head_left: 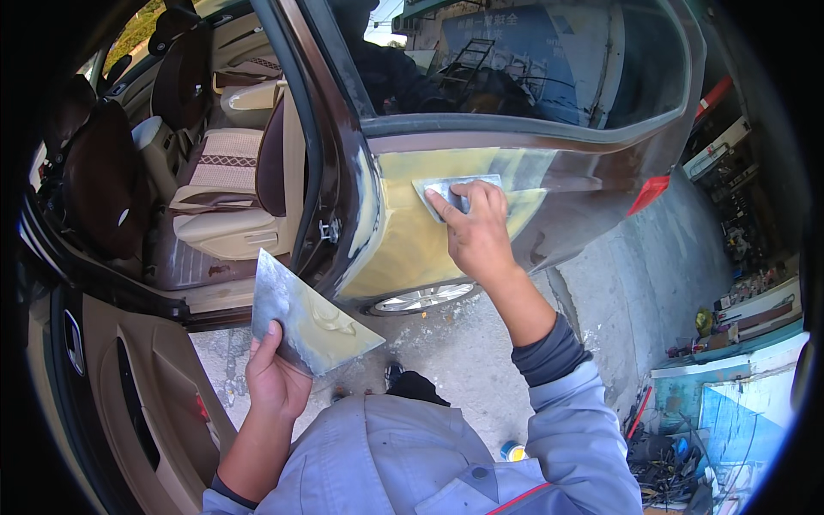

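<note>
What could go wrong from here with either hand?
Yellowish paste on the board in the left hand could slide off if the board tips. The car door is open, so stray paste might reach the beige seat. The scraper in the right hand might leave ridges on the yellowish panel area if pressed unevenly.

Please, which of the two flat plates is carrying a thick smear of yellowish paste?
The larger plate, in the left grip. Its face shows the thick smear; the smaller plate, in the right grip, lies against the car's yellowish panel.
</note>
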### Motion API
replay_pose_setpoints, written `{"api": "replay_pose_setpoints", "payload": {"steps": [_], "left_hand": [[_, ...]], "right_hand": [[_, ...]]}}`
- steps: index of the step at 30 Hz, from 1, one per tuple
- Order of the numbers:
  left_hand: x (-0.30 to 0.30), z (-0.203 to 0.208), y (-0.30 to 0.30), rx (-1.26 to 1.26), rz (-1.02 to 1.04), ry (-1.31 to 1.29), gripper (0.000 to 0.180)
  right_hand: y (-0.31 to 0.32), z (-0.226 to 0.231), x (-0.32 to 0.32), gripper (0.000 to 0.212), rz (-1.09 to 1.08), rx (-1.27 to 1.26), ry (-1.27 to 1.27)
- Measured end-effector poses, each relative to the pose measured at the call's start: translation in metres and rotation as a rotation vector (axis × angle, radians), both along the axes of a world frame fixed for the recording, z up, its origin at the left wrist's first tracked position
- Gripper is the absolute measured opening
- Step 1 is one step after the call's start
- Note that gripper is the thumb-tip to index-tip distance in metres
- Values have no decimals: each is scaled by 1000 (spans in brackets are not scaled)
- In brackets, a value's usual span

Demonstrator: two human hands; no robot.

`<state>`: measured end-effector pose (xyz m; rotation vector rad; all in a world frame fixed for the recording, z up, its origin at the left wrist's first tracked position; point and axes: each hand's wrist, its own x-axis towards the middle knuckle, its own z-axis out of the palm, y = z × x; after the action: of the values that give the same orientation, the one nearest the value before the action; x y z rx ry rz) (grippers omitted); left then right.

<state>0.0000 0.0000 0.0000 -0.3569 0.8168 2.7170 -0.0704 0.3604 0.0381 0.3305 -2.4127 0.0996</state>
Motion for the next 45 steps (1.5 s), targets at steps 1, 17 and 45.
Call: {"api": "replay_pose_setpoints", "payload": {"steps": [1,17,45], "left_hand": [[0,0,0,0,2,-3,33],[9,0,-4,-15,31,-3,35],[-1,-4,17,-27,3,-42,36]], "right_hand": [[0,0,0,61,2,-3,-8],[8,-20,41,63,12,-55,-145],[67,19,-15,55,-26,126,255]]}}
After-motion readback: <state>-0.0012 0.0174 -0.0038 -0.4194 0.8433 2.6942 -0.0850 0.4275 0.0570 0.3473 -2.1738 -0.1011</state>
